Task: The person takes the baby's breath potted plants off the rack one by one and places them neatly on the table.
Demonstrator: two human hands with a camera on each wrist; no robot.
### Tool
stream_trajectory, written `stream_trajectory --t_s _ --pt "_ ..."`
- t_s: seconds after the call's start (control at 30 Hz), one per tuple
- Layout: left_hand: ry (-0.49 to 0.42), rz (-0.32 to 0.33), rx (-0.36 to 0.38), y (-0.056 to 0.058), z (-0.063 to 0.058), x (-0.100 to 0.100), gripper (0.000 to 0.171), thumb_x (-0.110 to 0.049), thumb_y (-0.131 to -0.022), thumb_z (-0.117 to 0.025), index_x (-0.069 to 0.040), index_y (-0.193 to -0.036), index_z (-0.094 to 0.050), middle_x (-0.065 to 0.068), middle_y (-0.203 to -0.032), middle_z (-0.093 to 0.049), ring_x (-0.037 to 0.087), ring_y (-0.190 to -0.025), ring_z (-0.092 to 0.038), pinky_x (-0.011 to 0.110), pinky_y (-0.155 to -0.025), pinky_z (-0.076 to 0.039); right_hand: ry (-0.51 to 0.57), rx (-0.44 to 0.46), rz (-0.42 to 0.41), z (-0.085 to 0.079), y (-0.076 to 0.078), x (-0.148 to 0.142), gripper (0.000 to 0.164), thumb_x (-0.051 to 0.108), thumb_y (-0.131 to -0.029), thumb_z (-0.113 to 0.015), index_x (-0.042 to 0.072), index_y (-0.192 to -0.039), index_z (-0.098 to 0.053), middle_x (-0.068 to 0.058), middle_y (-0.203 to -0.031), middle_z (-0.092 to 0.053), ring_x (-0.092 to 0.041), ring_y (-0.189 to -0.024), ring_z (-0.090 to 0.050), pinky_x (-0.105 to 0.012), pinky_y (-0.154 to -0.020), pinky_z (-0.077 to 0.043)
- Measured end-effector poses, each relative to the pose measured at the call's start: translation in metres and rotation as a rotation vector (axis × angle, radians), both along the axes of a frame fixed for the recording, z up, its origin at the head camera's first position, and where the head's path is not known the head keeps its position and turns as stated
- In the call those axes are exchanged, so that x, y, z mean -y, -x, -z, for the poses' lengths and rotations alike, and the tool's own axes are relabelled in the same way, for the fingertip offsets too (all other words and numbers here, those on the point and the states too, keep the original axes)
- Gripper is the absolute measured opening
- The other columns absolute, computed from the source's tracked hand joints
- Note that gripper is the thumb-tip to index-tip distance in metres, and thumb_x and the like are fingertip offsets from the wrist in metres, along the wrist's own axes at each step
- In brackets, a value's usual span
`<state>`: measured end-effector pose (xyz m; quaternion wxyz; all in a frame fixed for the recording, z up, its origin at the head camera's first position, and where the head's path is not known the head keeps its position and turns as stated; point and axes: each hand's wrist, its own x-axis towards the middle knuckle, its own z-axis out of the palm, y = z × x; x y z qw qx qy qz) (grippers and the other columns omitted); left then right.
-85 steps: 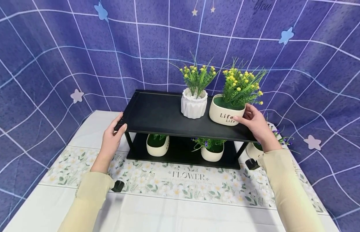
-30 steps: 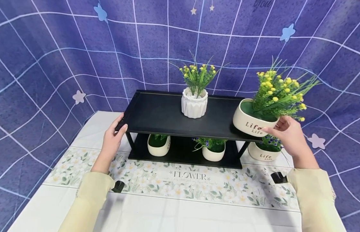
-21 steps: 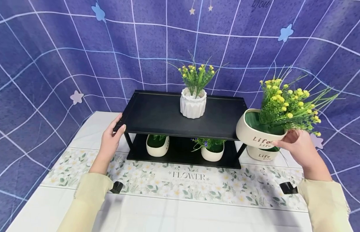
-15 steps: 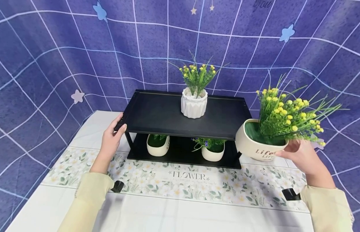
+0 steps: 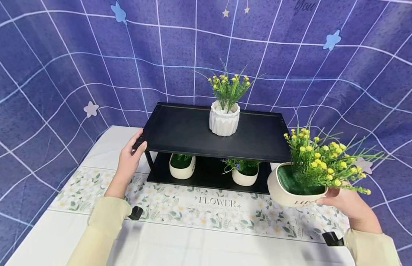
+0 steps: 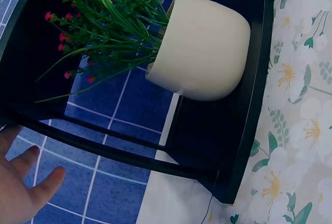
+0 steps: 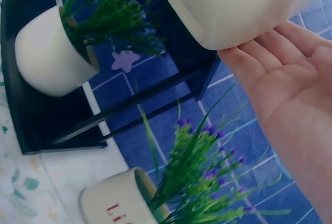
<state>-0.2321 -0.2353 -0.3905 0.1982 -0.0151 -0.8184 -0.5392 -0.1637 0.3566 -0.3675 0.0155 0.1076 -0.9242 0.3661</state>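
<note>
My right hand (image 5: 347, 201) grips a cream oval flowerpot (image 5: 284, 194) with yellow flowers, thumb at its front by the "Life" lettering. The pot hangs just off the black two-tier shelf's right front corner, below its top board. In the right wrist view, my fingers (image 7: 259, 53) lie along the pot's underside. My left hand (image 5: 129, 157) touches the left end of the black shelf (image 5: 186, 129), thumb and forefinger on the top board's edge; the left wrist view shows the other fingers (image 6: 49, 182) loosely spread beneath it.
A white ribbed pot (image 5: 224, 122) with yellow flowers stands on the top board. Two cream pots, one left (image 5: 182, 170) and one right (image 5: 244, 177), sit on the lower board. Another pot (image 7: 116, 200) with purple flowers stands beyond the shelf's right end.
My right hand has lifted the yellow-flowered oval pot off the top board, carried it right past the end, then lowered it towards me. My left hand stays at the shelf's left end.
</note>
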Motion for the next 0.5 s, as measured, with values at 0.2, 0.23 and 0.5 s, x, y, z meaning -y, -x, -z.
stream_trajectory --t_s 0.2,0.23,0.5 --pt "-0.011 0.005 -0.007 -0.001 -0.003 -0.002 0.051 -0.019 -0.100 -0.053 -0.014 -0.149 -0.039 0.006 -0.155 -0.038 0.023 -0.141 -0.037 0.000 -0.089 -0.035 -0.047 0.229 0.106 0.014 -0.006 -0.010 0.013 0.013 -0.082 -0.070 0.003 -0.078 -0.063 0.018 -0.067 -0.054 0.003 -0.063 -0.049 -0.022 -0.060 -0.045" --pt "-0.013 0.008 -0.001 -0.002 -0.005 -0.003 0.051 -0.017 -0.100 -0.052 -0.012 -0.149 -0.039 0.007 -0.155 -0.038 0.023 -0.141 -0.036 0.000 -0.089 -0.035 -0.036 0.258 0.111 0.017 -0.006 -0.012 0.011 0.014 -0.083 -0.069 0.005 -0.078 -0.063 0.017 -0.067 -0.055 0.002 -0.063 -0.049 -0.022 -0.061 -0.045" --pt "-0.005 0.026 0.020 -0.019 -0.030 -0.018 0.051 -0.012 -0.100 -0.050 0.000 -0.148 -0.037 0.017 -0.154 -0.036 0.032 -0.141 -0.035 -0.001 -0.088 -0.034 0.100 0.281 0.095 0.044 -0.010 -0.028 0.020 0.004 -0.083 -0.066 0.017 -0.068 -0.063 0.019 -0.064 -0.054 0.002 -0.063 -0.049 -0.019 -0.060 -0.042"
